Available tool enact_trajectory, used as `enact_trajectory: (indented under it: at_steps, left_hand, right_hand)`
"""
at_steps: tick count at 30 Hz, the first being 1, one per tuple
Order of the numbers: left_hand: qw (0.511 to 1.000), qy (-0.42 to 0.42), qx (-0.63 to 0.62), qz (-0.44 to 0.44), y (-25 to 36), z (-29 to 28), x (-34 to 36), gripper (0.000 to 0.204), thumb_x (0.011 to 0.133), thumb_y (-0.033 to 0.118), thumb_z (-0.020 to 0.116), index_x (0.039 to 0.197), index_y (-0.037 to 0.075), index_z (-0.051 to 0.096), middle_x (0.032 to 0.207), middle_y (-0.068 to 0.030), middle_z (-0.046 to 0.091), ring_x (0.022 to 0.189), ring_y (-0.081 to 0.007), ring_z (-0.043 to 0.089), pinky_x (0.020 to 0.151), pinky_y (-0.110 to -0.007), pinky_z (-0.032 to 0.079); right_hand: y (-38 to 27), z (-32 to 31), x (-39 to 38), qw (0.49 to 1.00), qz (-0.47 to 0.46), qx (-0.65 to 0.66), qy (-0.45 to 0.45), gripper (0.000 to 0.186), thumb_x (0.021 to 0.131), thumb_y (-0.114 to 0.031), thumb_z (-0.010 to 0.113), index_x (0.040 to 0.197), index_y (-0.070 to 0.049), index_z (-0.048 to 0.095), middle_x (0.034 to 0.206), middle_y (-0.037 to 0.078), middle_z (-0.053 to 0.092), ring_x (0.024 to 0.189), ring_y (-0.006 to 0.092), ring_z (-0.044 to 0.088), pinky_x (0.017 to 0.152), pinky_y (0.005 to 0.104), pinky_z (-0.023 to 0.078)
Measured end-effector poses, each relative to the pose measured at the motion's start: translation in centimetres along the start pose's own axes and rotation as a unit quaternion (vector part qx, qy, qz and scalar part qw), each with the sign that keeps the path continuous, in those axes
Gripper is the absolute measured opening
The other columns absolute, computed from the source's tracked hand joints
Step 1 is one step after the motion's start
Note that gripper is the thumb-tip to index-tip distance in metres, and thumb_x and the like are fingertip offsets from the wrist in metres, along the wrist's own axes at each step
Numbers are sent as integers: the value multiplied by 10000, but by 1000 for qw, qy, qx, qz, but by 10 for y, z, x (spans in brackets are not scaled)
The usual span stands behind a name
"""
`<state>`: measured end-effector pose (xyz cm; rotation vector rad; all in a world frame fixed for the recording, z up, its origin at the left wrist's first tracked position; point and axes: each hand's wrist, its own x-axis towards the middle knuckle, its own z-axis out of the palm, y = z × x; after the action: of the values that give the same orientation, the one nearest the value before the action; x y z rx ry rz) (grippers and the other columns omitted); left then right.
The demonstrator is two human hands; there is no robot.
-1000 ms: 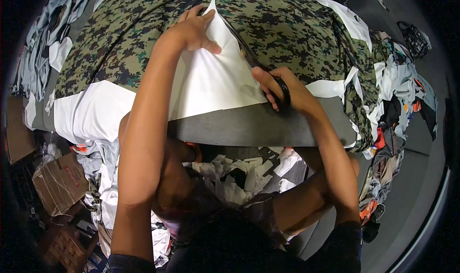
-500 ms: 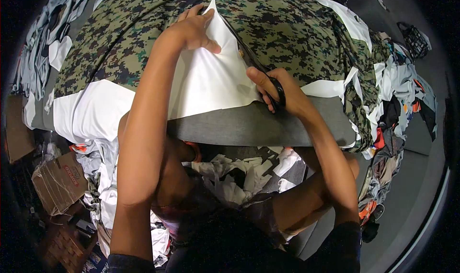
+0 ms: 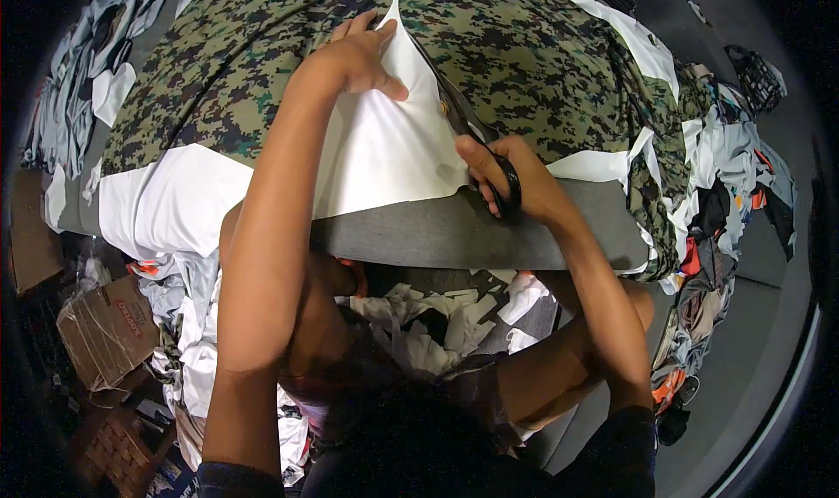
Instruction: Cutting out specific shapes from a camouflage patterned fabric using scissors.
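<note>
Digital-camouflage fabric (image 3: 516, 70) with a white reverse covers a grey padded surface (image 3: 419, 243) in front of me. My left hand (image 3: 354, 61) lies over the white fabric piece (image 3: 384, 162), thumb and index finger apart, pressing it near its narrow upper end. In my right hand (image 3: 516, 179) is a pair of scissors (image 3: 511, 183), its black handle loops around my fingers. The long blades run up and left along the right edge of the white piece, with a brass-coloured pivot showing. The blade tips are hard to make out against the dark pattern.
White and grey scraps (image 3: 428, 323) lie between my legs below the padded edge. Piled clothing hangs at the right (image 3: 699, 262) and the far left (image 3: 74, 87). A cardboard box (image 3: 109, 332) stands at the lower left. Another white fabric section (image 3: 170, 201) drapes over the left edge.
My right hand and the scissors have drawn back slightly toward me. The left hand keeps its place on the fabric, and the whole view has shifted a little.
</note>
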<state>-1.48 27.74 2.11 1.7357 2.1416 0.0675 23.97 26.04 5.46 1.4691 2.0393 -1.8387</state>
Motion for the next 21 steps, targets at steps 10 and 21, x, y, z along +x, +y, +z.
enact_trajectory:
  at_steps: [10, 21]
  left_hand:
    - [999, -16, -12, -31, 4, -2, -5, 1035, 587, 428, 807, 1457, 245, 277, 1541, 16, 144, 1400, -252, 177, 1072, -465, 293]
    - [976, 71, -169, 121, -33, -2, -4, 822, 734, 366, 744, 1387, 24, 380, 1493, -175, 225, 1335, -353, 296, 1069, -429, 306]
  right_hand:
    - [-8, 3, 8, 1000, -24, 10, -18, 582, 876, -568, 519, 582, -66, 505, 480, 13, 474, 390, 96, 432, 403, 217, 333]
    - [26, -4, 7, 987, -145, 25, -68, 510, 921, -433, 541, 593, -42, 549, 487, 27, 501, 412, 112, 462, 429, 224, 364]
